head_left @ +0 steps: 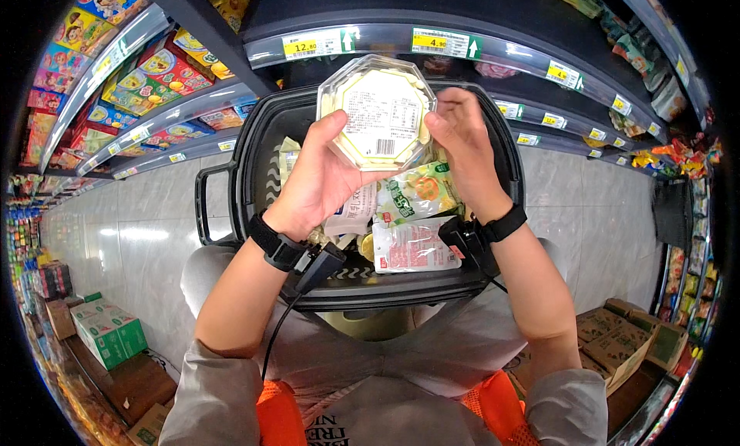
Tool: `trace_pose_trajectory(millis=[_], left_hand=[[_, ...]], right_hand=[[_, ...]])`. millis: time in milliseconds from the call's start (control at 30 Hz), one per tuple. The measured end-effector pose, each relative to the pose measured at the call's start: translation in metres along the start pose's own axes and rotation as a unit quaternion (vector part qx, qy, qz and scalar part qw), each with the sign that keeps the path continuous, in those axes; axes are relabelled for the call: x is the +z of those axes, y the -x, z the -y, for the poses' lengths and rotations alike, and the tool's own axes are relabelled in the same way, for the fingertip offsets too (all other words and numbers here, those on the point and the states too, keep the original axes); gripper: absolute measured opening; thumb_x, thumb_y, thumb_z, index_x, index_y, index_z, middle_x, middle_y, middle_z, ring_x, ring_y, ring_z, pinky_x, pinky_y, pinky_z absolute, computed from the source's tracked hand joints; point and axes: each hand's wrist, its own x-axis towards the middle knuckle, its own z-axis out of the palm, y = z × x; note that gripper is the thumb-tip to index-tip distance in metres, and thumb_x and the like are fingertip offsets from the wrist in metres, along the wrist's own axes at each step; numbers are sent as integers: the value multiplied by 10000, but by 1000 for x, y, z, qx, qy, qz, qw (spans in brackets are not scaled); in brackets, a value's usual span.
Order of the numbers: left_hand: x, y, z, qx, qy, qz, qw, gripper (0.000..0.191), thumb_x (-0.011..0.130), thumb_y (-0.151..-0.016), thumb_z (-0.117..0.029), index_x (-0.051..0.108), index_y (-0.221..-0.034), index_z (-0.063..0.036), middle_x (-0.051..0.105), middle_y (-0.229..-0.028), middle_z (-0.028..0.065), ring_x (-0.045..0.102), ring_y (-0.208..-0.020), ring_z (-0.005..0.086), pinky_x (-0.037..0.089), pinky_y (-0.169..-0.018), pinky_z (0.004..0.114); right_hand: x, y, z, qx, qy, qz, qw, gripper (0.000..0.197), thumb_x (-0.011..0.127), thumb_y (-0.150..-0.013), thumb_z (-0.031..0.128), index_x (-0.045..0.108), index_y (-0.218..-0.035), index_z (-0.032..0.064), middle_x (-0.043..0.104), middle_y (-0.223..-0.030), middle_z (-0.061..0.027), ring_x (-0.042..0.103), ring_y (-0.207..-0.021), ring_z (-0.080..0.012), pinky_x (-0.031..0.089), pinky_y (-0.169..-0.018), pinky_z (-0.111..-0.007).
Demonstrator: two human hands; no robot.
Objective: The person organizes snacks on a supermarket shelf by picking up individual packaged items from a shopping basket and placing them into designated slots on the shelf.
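Observation:
My left hand holds an octagonal clear plastic tub from its lower left, thumb on the near face. Pale pieces show through the tub, and its white label bears print and a barcode. At the tub's right edge is my right hand, fingers apart and loosely bent; whether its thumb touches the tub I cannot tell. Beneath both hands is a black plastic shopping basket. Inside it lie a green and white snack pouch, a white pouch with red print and a pale packet, partly covered by my left hand.
Dark shelves with a price-tag rail curve along the front. Boxed snacks fill the left shelves. A green and white carton stands lower left, and cardboard boxes lower right. Black straps with small devices and cables are on both wrists.

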Motion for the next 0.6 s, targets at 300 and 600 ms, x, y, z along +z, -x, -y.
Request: trace_pose_trajectory(millis=[300, 600], left_hand=[[-5, 0, 2, 52, -93, -67, 992, 560, 571, -953, -274, 354, -1427, -67, 525, -1321, 141, 546, -1208, 244, 468, -998, 433], [-2, -1, -1, 53, -85, -116, 988, 412, 639, -929, -112, 450, -1293, -71, 593, -1151, 99, 594, -1103, 197, 523, -911, 375]], right_hand=[[11, 0, 9, 37, -105, 42, 993, 589, 693, -911, 162, 399, -1392, -7, 568, -1283, -135, 545, -1185, -170, 451, -985, -300], [8, 0, 7, 28, -89, 30, 995, 612, 707, -888, 95, 388, -1398, -13, 560, -1299, -146, 552, -1186, -183, 463, -980, -304]])
